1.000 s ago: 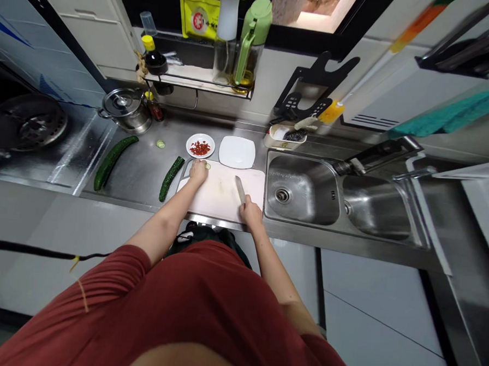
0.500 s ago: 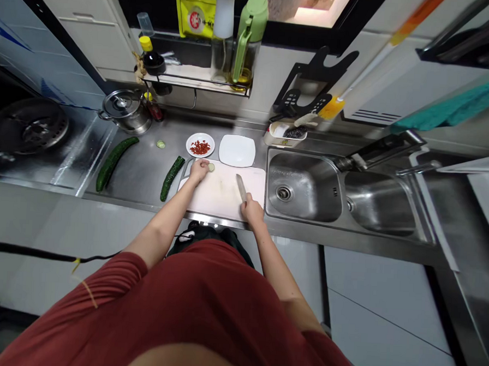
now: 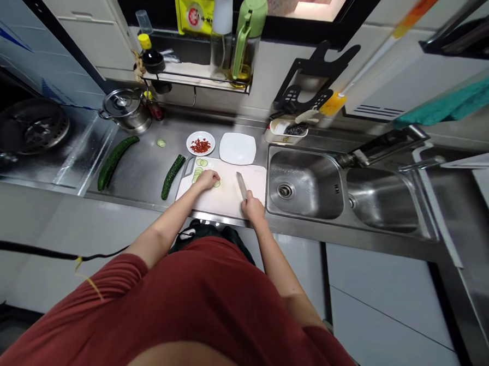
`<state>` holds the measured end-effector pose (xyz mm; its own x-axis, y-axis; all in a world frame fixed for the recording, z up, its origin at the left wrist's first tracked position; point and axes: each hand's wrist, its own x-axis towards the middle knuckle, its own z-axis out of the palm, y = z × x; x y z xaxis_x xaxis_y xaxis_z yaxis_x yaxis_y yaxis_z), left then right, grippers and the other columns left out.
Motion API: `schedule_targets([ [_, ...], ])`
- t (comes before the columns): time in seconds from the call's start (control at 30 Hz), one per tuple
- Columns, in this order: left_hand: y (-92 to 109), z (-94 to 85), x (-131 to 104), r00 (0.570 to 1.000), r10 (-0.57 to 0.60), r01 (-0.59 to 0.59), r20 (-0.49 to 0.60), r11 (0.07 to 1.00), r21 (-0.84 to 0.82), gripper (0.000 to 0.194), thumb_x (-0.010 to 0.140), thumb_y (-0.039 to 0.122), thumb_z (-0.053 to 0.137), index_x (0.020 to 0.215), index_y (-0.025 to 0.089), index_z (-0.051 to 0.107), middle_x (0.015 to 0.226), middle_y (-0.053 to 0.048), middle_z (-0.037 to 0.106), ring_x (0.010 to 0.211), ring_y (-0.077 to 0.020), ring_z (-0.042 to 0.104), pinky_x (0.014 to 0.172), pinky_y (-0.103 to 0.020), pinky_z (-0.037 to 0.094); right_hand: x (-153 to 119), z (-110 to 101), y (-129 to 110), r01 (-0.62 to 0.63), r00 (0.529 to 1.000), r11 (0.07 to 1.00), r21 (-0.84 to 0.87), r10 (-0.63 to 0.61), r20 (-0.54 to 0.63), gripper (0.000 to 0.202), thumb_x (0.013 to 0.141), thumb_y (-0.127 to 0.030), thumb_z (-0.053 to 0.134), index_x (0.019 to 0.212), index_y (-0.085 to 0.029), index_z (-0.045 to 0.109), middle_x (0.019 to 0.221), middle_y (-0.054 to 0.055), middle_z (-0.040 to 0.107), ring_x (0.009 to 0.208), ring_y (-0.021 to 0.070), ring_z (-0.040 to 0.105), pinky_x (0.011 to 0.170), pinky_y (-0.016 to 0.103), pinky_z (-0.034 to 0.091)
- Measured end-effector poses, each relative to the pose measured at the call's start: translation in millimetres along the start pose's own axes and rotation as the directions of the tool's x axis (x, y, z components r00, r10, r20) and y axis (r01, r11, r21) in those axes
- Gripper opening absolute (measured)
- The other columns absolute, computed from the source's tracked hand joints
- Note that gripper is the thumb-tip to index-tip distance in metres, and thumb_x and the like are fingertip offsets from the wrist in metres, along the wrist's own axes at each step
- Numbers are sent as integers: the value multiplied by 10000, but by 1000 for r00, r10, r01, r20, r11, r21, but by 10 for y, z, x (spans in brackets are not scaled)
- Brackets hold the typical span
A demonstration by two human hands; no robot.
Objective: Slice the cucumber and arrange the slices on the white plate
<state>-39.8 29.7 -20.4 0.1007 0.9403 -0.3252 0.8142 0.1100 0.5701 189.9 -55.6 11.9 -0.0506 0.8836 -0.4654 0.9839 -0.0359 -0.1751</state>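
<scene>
My right hand (image 3: 253, 206) is wrapped round the handle of a knife (image 3: 241, 185), whose blade points away over the white cutting board (image 3: 227, 199). Over the board's left half, my left hand (image 3: 207, 179) has its fingers pinched together beside a pale green cucumber slice (image 3: 217, 184); whether it grips anything is too small to tell. Several more slices (image 3: 202, 163) lie at the board's upper left, partly behind that hand. Left of the board lies a cut length of cucumber (image 3: 172, 177). Behind the board are a bowl of red pieces (image 3: 200, 146) and a white square plate (image 3: 237, 149).
A whole cucumber (image 3: 115, 162) and a small cucumber end (image 3: 161, 143) lie on the steel counter. A lidded pot (image 3: 127, 111) stands at back left, with a burner (image 3: 28, 125) beyond. The double sink (image 3: 305, 183) adjoins the board on the right.
My left hand has moved right and slightly toward me, uncovering slices at the board's upper left. My right hand with the knife has hardly moved.
</scene>
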Motion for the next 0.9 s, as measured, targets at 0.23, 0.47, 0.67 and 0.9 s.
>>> schedule_targets([
  [0.23,-50,61,3,990,57,-49,-130,997,61,294,827,132,493,988,208,727,1062,-83,696,996,-221,609,915,-325,438,18,7,1,10,1000,1000,-3,-10,4,368,943,-227,373,1305,-172,409,966,124,664,899,235,636,741,294,421],
  [0.47,-162,104,19,988,-49,55,-144,998,39,269,769,88,549,979,186,685,943,-79,661,910,-202,588,845,-303,440,16,2,0,8,1000,1000,-5,-8,13,367,945,-230,371,1304,-166,406,984,138,662,900,244,637,744,304,423],
  [0.67,-178,148,55,984,-73,75,-162,997,5,266,741,70,578,964,187,666,884,-57,641,867,-188,576,814,-291,434,-31,-17,-3,32,999,999,-24,-32,2,343,959,-228,356,1294,-169,403,987,131,664,901,234,636,752,299,420],
  [0.9,-198,129,78,981,-105,95,-160,993,-69,221,723,84,604,912,178,671,820,-37,658,800,-176,586,774,-277,441,-191,11,-129,140,990,989,-50,-140,2,330,968,-246,346,1287,-176,393,975,124,672,910,244,639,773,312,422],
])
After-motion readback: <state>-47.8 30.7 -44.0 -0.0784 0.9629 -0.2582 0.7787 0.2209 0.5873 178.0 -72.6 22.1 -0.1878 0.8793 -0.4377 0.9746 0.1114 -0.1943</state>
